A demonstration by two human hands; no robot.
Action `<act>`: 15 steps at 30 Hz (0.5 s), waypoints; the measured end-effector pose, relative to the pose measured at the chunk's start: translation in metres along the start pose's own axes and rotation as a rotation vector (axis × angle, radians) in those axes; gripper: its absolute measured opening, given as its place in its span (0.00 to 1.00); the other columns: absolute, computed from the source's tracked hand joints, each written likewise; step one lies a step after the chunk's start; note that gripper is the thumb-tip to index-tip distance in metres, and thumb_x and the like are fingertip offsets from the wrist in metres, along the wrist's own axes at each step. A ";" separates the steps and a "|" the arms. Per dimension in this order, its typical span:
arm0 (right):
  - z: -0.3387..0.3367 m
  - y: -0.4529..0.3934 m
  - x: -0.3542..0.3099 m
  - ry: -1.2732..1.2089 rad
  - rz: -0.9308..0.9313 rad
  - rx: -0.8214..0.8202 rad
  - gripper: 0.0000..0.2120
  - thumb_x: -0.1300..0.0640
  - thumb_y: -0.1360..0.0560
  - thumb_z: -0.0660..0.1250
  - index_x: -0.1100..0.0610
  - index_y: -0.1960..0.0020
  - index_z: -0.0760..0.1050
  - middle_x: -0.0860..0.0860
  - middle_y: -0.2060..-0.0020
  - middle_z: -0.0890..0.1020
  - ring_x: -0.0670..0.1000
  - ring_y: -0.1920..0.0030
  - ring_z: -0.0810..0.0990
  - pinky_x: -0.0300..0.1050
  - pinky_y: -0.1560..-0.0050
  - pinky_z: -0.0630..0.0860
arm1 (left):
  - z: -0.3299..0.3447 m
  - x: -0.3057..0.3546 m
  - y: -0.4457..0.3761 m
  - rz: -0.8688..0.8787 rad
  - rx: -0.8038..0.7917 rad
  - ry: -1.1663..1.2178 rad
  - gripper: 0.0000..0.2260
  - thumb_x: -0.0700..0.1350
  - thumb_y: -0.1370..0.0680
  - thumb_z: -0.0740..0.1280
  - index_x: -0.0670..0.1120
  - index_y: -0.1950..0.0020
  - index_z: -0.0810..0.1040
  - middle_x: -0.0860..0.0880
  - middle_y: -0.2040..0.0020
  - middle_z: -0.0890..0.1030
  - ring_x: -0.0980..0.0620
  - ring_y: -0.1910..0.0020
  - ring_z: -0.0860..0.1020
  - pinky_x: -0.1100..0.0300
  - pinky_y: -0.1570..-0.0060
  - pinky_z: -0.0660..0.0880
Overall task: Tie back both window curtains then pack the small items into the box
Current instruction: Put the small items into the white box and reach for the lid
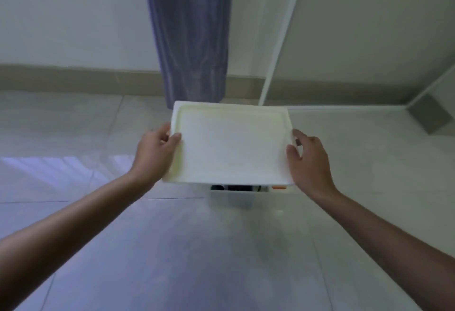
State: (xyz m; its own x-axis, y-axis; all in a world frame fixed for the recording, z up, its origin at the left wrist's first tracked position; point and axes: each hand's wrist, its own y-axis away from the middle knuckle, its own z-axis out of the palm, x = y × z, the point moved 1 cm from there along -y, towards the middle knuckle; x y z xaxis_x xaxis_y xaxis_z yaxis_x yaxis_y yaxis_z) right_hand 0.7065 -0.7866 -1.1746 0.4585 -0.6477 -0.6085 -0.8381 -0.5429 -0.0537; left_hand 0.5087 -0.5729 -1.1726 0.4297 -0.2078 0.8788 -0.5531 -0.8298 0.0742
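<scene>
A: Item one, the lid [231, 145]. White, flat, rectangular, raised rim, faint yellowish tint along its upper and left edges. Where do you have it?

B: Centre of the frame. You hold it level by its two short sides, above the box [242, 188].

A: Item two, your left hand [157, 153].

B: Left of centre. The grip is clamped on the lid's left edge: your thumb lies on the top face, the other fingers curl under the rim.

A: Item three, your right hand [309, 160].

B: Right of centre. The grip is clamped on the lid's right edge, with fingertips bent over the rim; the rest of the fingers are hidden behind the hand.

A: Item four, the box.

B: Directly under the lid, lower centre, on the floor [172, 249]. Only a thin strip of it shows below the lid's near edge. Dark shapes and a small orange piece [279, 187] are visible in that strip; what they are, you cannot tell.

A: Item five, the curtain [188, 32].

B: Blue-purple, hanging in folds from top centre to just above the lid's far edge. Whether it is tied, the view does not show.

A: Surroundings?

B: Pale glossy floor tiles with a bluish reflection at lower left, a beige skirting band across the middle, light walls, and a white vertical frame [278, 47] right of the curtain.
</scene>
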 end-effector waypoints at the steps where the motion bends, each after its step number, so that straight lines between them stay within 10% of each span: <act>1: -0.002 -0.002 0.015 0.006 0.041 0.013 0.20 0.59 0.21 0.60 0.58 0.29 0.68 0.58 0.42 0.74 0.57 0.45 0.75 0.36 0.51 0.62 | 0.016 0.006 -0.005 0.027 -0.006 -0.041 0.12 0.44 0.20 0.61 0.49 0.37 0.76 0.44 0.55 0.77 0.42 0.55 0.78 0.58 0.61 0.70; 15: 0.005 0.000 0.067 0.005 0.116 0.020 0.20 0.59 0.20 0.59 0.57 0.28 0.67 0.58 0.43 0.71 0.51 0.50 0.73 0.38 0.48 0.65 | 0.074 -0.016 -0.003 0.035 -0.044 -0.358 0.22 0.48 0.18 0.55 0.50 0.23 0.58 0.45 0.47 0.68 0.50 0.52 0.70 0.61 0.50 0.66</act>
State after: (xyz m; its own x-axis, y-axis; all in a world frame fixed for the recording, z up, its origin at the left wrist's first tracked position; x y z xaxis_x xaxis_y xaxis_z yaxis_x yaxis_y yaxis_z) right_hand 0.7358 -0.8270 -1.2194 0.3598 -0.7078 -0.6079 -0.8913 -0.4534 0.0004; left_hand 0.5560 -0.6057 -1.2215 0.6282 -0.4107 0.6608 -0.5988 -0.7975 0.0735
